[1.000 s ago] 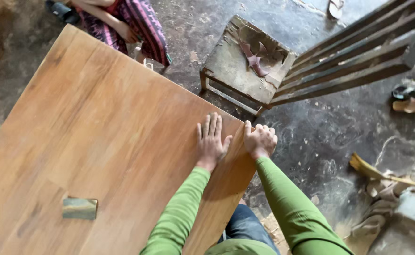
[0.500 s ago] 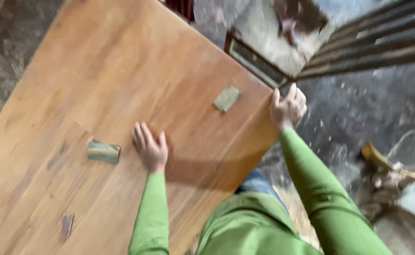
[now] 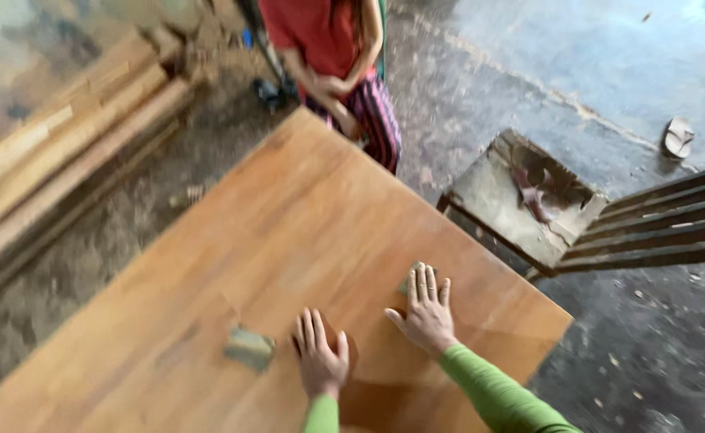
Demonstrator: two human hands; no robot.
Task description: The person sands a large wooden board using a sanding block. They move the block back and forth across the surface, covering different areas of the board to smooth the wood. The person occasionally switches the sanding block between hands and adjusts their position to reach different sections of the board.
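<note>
**Inspector:** Report the hands first.

**Assistant:** The left hand [image 3: 320, 361] lies flat on the wooden counter [image 3: 288, 232], fingers spread, grip released, holding nothing. A small greenish block [image 3: 249, 349] sits on the board just to its left, close to the fingers; whether they touch it cannot be told through the blur. The right hand [image 3: 426, 314] is also flat and spread, grip released, palm down on the counter. A second small block [image 3: 408, 281] shows at its far edge, partly covered by the fingers.

**Inspector:** Position of the hands on the board?

**Assistant:** Both rest near the near-right corner, side by side, the right one slightly farther away. Green sleeves cover both forearms.

**Inspector:** Surroundings?

**Assistant:** At the far end of the counter stands another person [image 3: 332, 56] in a red top and striped lower garment. To the right, on the floor, stands a worn stool [image 3: 521, 200] with a torn seat, next to a slatted frame [image 3: 657, 224]. Long timber planks [image 3: 56, 152] lie stacked at far left. A sandal [image 3: 678, 136] lies on the floor at far right.
</note>
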